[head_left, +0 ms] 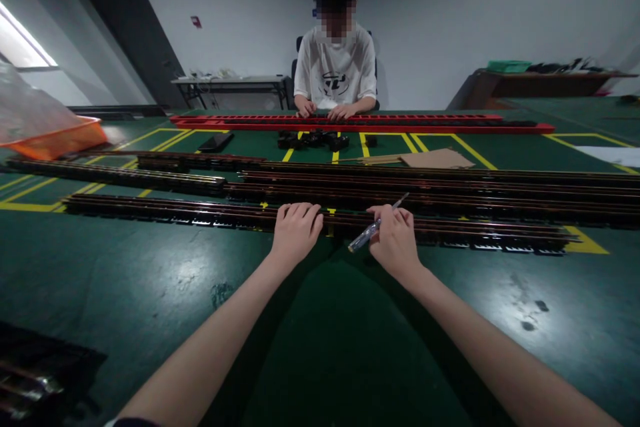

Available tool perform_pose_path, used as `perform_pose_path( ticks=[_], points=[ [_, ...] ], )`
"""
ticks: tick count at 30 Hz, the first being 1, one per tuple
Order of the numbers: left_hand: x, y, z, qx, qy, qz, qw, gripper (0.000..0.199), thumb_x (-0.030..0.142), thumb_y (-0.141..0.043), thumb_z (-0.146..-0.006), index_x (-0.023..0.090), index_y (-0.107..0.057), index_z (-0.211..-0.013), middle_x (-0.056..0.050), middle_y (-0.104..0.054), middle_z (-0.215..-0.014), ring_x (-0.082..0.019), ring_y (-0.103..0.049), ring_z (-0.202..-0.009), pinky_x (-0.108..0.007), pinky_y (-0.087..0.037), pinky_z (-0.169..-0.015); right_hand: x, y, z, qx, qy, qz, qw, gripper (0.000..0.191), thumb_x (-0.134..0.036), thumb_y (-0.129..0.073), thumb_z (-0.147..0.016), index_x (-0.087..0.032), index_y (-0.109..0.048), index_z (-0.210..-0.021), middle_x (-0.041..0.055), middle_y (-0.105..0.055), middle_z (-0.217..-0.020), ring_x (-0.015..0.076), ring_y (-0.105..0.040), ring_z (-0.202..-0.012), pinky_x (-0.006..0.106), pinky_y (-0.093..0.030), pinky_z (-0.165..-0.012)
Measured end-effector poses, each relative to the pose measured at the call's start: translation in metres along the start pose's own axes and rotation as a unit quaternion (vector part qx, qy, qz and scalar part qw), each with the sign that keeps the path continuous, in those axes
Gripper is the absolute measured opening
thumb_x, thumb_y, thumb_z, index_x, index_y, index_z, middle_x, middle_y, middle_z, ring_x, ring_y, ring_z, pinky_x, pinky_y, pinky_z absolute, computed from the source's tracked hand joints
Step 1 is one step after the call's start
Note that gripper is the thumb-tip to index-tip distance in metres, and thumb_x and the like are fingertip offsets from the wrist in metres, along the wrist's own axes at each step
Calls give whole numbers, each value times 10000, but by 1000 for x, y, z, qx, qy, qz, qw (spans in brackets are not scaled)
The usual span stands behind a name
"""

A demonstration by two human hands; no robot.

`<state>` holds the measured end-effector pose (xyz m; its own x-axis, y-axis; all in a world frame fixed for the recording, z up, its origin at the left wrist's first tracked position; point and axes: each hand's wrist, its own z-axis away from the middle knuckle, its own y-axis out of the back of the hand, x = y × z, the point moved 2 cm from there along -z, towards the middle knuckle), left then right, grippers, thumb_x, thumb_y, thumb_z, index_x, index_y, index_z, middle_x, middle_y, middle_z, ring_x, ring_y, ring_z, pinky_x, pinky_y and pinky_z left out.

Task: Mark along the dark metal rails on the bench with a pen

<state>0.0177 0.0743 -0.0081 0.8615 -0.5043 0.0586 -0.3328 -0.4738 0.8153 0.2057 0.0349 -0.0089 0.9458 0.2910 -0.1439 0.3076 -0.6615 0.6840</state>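
Across the table in front of me lies a bundle of long, thin dark strips (200, 211) with shiny copper-toned edges. My left hand (296, 233) rests over the middle of this bundle, its fingers curled across the strips and their tips hidden behind. My right hand (395, 240) is closed around a slim screwdriver (367, 235) with a translucent handle. Its thin metal tip points up and to the right, away from me. The same hand is at the bundle's near edge, a little right of my left hand; whether it touches the strips I cannot tell.
Beyond lie more strip bundles (450, 190), a cardboard piece (437, 159), small black parts (313, 140) and a phone (216, 141). A person (335, 73) sits opposite, hands at a long red fixture (425, 125). An orange bin (55, 140) stands left; further strips (30, 380) lie lower left.
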Motion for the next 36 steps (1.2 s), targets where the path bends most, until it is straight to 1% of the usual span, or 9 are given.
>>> perform_pose_path(
  ticks=[2,5,8,15,20,24,28,32,36],
  points=[
    [0,0,0,-4,10,-6,1000,317,300,-365,-944,189,-637,-1063,-68,-687,-1049,-234,-593,-999,-430,-367,-913,-2,1,0,7,25,-30,999,315,-39,-471,-622,-198,-432,-892,77,-663,-868,242,-585,-791,379,-327,-850],
    [0,-1,0,-10,14,-6,1000,327,305,-353,-949,190,-639,-1059,-67,-688,-1047,-231,-591,-1001,-427,-361,-916,-5,-2,0,-6,56,-33,998,229,-118,-504,-696,-187,-434,-903,103,-667,-910,252,-596,-836,380,-326,-858],
    [0,0,-1,-14,15,-3,1000,336,306,-344,-951,190,-640,-1059,-67,-689,-1047,-233,-589,-1002,-428,-360,-916,-4,-7,1,-34,48,-8,998,209,-176,-504,-746,-151,-451,-947,114,-659,-885,247,-596,-786,369,-333,-816],
    [0,0,-1,-17,15,7,1000,345,305,-336,-952,190,-640,-1066,-70,-685,-1056,-237,-587,-1003,-437,-359,-917,-5,-7,-1,-45,1,30,999,235,-156,-489,-696,-152,-469,-931,99,-646,-853,247,-558,-756,377,-311,-822],
    [1,2,-1,-5,18,3,1000,335,299,-338,-950,200,-642,-1051,-67,-683,-1052,-236,-582,-1007,-436,-350,-929,-13,-6,-2,-50,-22,73,996,282,-100,-473,-679,-145,-477,-958,116,-654,-862,276,-526,-853,417,-262,-873],
    [1,2,-1,-10,18,-1,1000,331,299,-345,-949,190,-641,-1050,-65,-680,-1053,-234,-582,-1006,-439,-340,-942,-12,-3,-1,-66,-6,97,993,314,-26,-448,-661,-146,-502,-947,124,-668,-893,284,-518,-914,425,-241,-919],
    [1,1,-1,-12,17,-4,1000,335,302,-341,-953,187,-640,-1049,-64,-678,-1058,-234,-581,-1006,-437,-338,-941,-11,0,0,-80,36,68,994,296,-21,-453,-650,-158,-525,-902,114,-677,-890,280,-531,-948,418,-235,-957],
    [1,0,0,-12,16,-7,1000,338,306,-337,-954,189,-640,-1047,-66,-679,-1052,-235,-583,-1001,-439,-343,-935,-13,0,0,-75,53,38,995,256,-117,-481,-727,-143,-527,-978,126,-679,-931,285,-545,-948,418,-257,-948],
    [1,0,0,-13,12,-8,1000,339,305,-334,-953,194,-636,-1059,-66,-680,-1049,-238,-580,-1004,-440,-346,-934,-11,-5,0,-63,17,46,997,268,-244,-497,-784,-121,-516,-1021,144,-670,-934,296,-545,-890,414,-302,-878]
  ],
)
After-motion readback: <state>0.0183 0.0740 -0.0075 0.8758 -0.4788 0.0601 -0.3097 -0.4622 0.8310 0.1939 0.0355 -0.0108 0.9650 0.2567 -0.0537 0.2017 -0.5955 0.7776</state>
